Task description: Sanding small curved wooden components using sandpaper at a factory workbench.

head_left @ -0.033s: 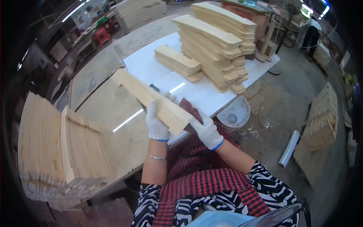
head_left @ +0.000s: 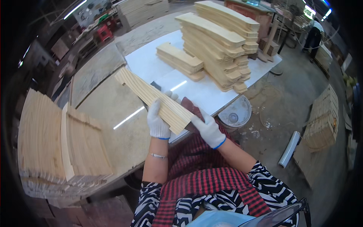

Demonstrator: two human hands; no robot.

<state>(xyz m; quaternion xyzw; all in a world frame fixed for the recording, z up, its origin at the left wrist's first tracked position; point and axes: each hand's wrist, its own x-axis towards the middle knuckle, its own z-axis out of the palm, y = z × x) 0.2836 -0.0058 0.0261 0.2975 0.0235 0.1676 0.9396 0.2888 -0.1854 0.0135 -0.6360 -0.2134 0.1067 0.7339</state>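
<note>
One pale wooden board (head_left: 153, 98) slants over the worktop (head_left: 102, 102): the fingers of the left hand (head_left: 158, 123) wrap its near half, those of the right hand (head_left: 208, 130) pinch its near end beside one reddish-brown sheet (head_left: 191, 108). Two stacks of boards (head_left: 41, 136) crowd the left; one tall pile (head_left: 211, 49) hides the worktop's far side. One bucket (head_left: 235, 113) stands on the grey workshop floor (head_left: 264, 140).
</note>
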